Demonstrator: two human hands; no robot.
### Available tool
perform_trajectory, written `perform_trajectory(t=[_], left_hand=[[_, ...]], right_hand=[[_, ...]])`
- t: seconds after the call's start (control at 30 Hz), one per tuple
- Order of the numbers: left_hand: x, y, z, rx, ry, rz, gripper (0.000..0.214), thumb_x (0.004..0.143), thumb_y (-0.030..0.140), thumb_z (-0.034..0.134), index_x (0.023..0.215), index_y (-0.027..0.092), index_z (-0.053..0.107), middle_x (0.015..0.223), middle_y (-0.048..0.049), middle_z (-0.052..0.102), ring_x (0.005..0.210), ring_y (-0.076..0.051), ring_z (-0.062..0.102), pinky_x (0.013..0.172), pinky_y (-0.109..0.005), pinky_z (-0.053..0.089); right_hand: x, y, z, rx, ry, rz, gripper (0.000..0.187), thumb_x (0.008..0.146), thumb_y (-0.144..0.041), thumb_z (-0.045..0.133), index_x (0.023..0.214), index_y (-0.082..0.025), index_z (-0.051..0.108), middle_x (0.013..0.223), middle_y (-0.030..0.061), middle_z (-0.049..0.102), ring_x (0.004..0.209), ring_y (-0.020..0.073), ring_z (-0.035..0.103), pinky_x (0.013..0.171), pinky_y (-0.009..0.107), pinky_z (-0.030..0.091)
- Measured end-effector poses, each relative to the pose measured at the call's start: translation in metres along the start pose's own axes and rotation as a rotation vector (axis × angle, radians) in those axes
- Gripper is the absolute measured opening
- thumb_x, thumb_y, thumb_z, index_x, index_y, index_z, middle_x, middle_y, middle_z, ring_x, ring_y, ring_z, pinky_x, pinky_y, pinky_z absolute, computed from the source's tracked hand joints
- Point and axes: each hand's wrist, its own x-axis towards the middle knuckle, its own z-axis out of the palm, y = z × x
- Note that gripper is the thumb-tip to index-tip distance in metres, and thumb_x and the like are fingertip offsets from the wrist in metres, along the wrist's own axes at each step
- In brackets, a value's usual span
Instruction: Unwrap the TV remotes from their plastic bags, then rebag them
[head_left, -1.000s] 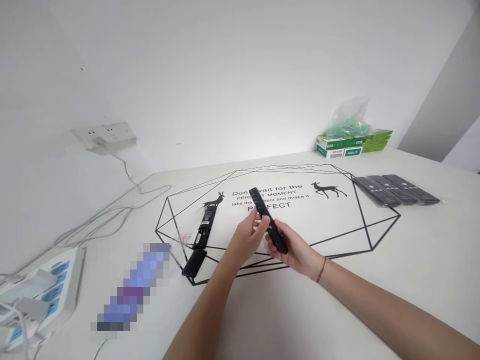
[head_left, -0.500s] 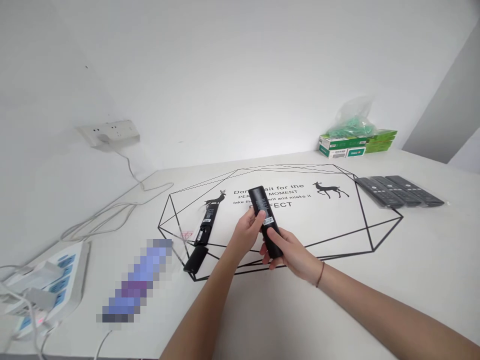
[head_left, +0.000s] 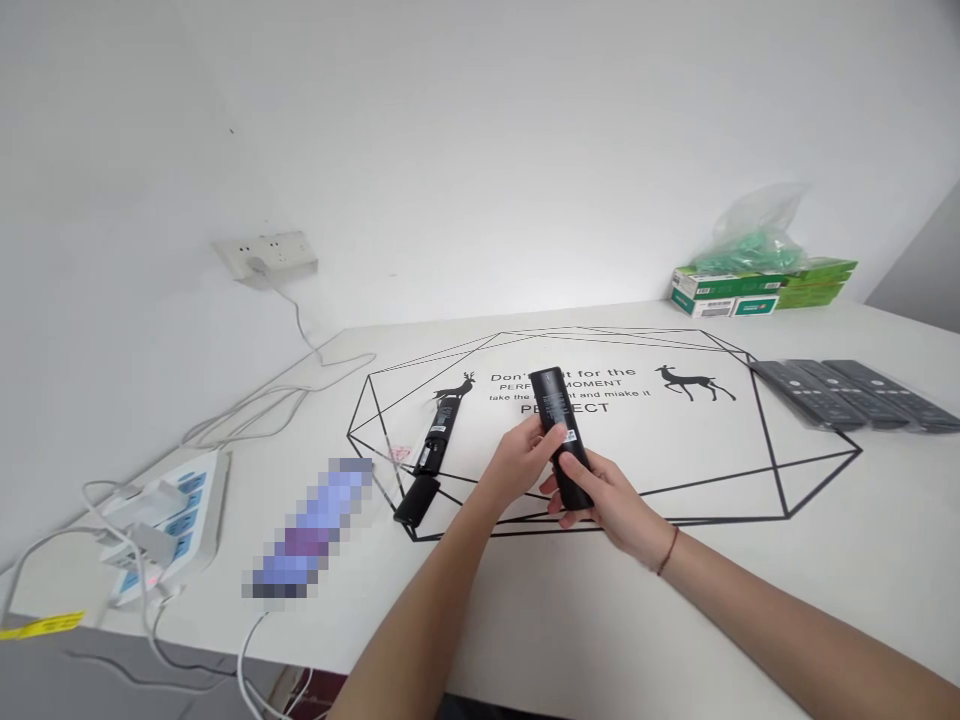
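Both hands hold one black remote control (head_left: pixel 553 400), its labelled back facing up. My left hand (head_left: pixel 527 455) grips its left side, thumb on the back near a white sticker. Lower down, my right hand (head_left: pixel 611 495) wraps the near end, with its thumb pressed on the back and fingers underneath. To the left lies a second black remote control (head_left: pixel 442 428), back up, its battery bay open. A loose black battery cover (head_left: pixel 417 502) rests by that remote's near end. Whether batteries are in the held remote is hidden.
Several remotes in clear wrapping (head_left: pixel 855 392) lie at the right. Green and white boxes (head_left: pixel 731 285) with a plastic bag (head_left: pixel 757 240) on top stand by the wall. A pixelated device (head_left: pixel 315 530), a power strip (head_left: pixel 187 525) and cables (head_left: pixel 262 412) occupy the left. A wall socket (head_left: pixel 277 255) is behind.
The camera view has turned left, so the whole scene sits further right in the picture. Both hands keep their hold on the remote control, with hardly any change in grip.
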Motion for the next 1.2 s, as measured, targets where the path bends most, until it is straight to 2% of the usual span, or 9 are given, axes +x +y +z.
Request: perform_trajectory(t=[0.27,0.43,0.6,0.73,0.83,1.0,1.1,1.2], left_hand=[[0.001,-0.001,0.000,-0.028,0.050,0.031,0.029,0.086,0.046,0.048,0.091,0.019,0.053,0.073,-0.0003,0.055,0.066,-0.012,0.051,0.061,-0.024,0.041],[0.002,-0.005,0.003,-0.047,0.117,0.074,0.029,0.088,0.046,0.046,0.096,0.019,0.053,0.078,-0.0015,0.057,0.072,-0.014,0.054,0.065,-0.026,0.042],[0.005,-0.006,0.001,-0.016,0.258,0.131,0.030,0.090,0.044,0.042,0.103,0.019,0.053,0.090,-0.0039,0.061,0.083,-0.016,0.058,0.073,-0.027,0.044],[0.007,-0.005,-0.002,0.019,0.352,0.167,0.033,0.092,0.042,0.039,0.113,0.020,0.052,0.095,-0.0046,0.063,0.094,-0.019,0.058,0.081,-0.029,0.044],[0.005,-0.003,-0.002,0.057,0.380,0.166,0.035,0.092,0.042,0.037,0.118,0.022,0.050,0.094,-0.0036,0.062,0.092,-0.018,0.058,0.080,-0.028,0.044],[0.002,0.000,-0.003,0.153,0.418,0.135,0.040,0.093,0.042,0.036,0.125,0.022,0.047,0.096,-0.0039,0.064,0.079,-0.016,0.060,0.074,-0.027,0.046],[0.005,-0.004,-0.012,0.230,0.486,0.140,0.045,0.094,0.041,0.032,0.134,0.022,0.041,0.115,-0.0068,0.063,0.099,-0.019,0.060,0.086,-0.030,0.044],[0.011,-0.014,-0.027,0.408,0.543,0.023,0.048,0.095,0.038,0.027,0.137,0.018,0.041,0.133,-0.0103,0.053,0.122,-0.022,0.049,0.099,-0.033,0.037]], right_hand=[[0.001,-0.002,0.000,-0.008,0.007,0.029,0.042,0.078,-0.055,0.062,0.098,-0.018,0.057,0.084,0.0069,0.065,0.068,0.0176,0.065,0.052,0.029,0.055],[0.003,-0.005,-0.002,-0.006,-0.008,0.085,0.039,0.081,-0.052,0.061,0.100,-0.018,0.058,0.091,0.0099,0.067,0.075,0.0196,0.068,0.061,0.030,0.058],[0.003,-0.006,-0.002,-0.022,-0.047,0.112,0.040,0.080,-0.048,0.065,0.105,-0.018,0.057,0.096,0.0107,0.068,0.070,0.0172,0.069,0.066,0.031,0.059],[0.003,-0.005,-0.001,-0.035,-0.017,0.106,0.040,0.079,-0.045,0.067,0.105,-0.017,0.056,0.100,0.0120,0.068,0.072,0.0165,0.069,0.072,0.031,0.059],[0.003,-0.004,0.000,-0.041,0.002,0.104,0.040,0.079,-0.044,0.067,0.105,-0.016,0.055,0.098,0.0122,0.068,0.077,0.0181,0.069,0.075,0.033,0.058],[0.003,-0.005,0.000,-0.034,-0.005,0.098,0.041,0.080,-0.042,0.067,0.108,-0.016,0.053,0.093,0.0107,0.070,0.075,0.0167,0.069,0.075,0.031,0.058],[0.002,-0.004,-0.002,-0.019,-0.027,0.093,0.043,0.081,-0.042,0.066,0.112,-0.016,0.051,0.089,0.0102,0.071,0.068,0.0145,0.068,0.069,0.028,0.058],[0.002,-0.003,-0.003,0.003,-0.032,0.090,0.043,0.081,-0.042,0.066,0.111,-0.016,0.051,0.088,0.0102,0.071,0.064,0.0128,0.067,0.063,0.026,0.057]])
